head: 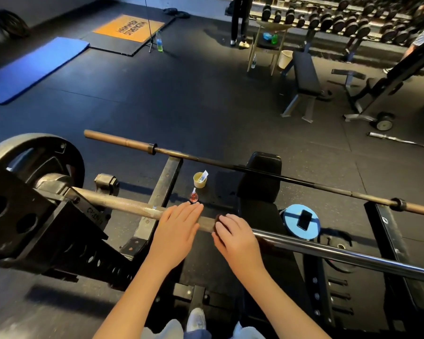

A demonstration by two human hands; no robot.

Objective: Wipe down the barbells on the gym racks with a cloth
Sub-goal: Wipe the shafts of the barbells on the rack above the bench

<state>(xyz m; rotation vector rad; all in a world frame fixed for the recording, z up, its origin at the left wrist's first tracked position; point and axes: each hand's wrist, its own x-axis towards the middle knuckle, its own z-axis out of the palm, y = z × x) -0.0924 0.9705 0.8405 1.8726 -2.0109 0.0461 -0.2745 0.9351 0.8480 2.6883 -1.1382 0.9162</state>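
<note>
Barbell (123, 204): racked, near rack. Cloth (217, 223): dark, clamped to mid-shaft by right grip (235, 238), fingers curled. Left grip (175, 223): laid flat on bar, nothing clasped. Step judged: shaft wiping. Next: cloth to be drawn along shaft.

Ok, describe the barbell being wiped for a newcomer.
Find the black rack in front; the barbell across it nearest the camera is it. Unlike the bare bar behind, it carries a plate, with left hand and right hand on it.

Cloth (216, 219) mostly under right hand (235, 237) (dark edge shows); barbell (328, 253) end cropped.
</note>
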